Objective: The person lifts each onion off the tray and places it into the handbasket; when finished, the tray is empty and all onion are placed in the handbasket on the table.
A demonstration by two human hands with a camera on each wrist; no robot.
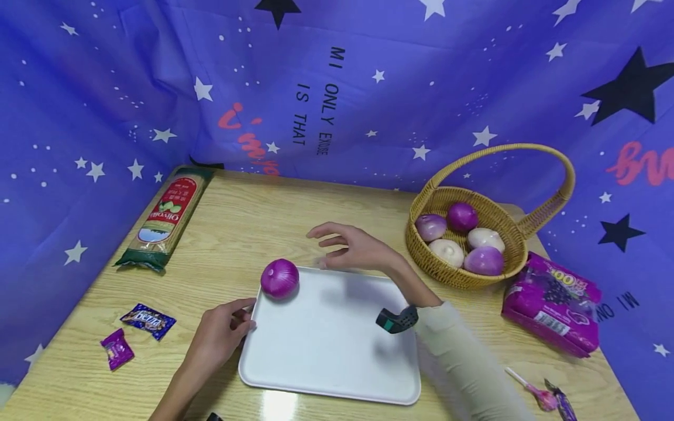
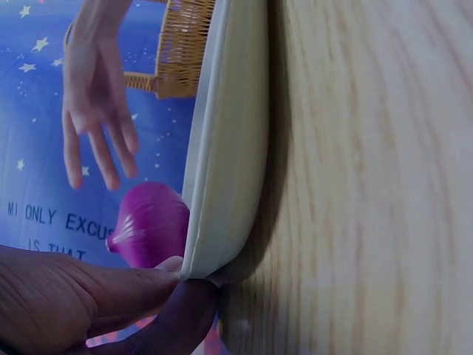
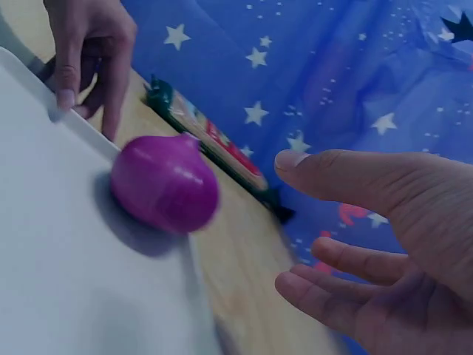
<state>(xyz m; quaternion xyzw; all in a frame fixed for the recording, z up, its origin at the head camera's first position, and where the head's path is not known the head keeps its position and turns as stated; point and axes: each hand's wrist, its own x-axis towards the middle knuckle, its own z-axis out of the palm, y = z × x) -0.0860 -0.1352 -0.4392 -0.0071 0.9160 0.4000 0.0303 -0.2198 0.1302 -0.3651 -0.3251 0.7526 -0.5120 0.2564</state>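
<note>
A white rectangular tray [image 1: 332,339] lies on the table, with one purple onion [image 1: 280,279] at its far left corner. My left hand [image 1: 218,333] pinches the tray's left rim between thumb and fingers, as the left wrist view also shows. Above the tray's far edge my right hand [image 1: 355,248] hovers with fingers spread and nothing in them, to the right of the onion. In the right wrist view the onion [image 3: 166,183] is apart from that hand's fingertips. A wicker basket [image 1: 468,280] at the right holds several purple and white onions.
A pasta packet [image 1: 168,216] lies at the back left. Two wrapped sweets, one blue [image 1: 148,320] and one purple [image 1: 117,349], lie at the left. A purple package [image 1: 553,304] sits beside the basket; a lollipop [image 1: 542,397] lies at the front right. Starry blue cloth hangs behind.
</note>
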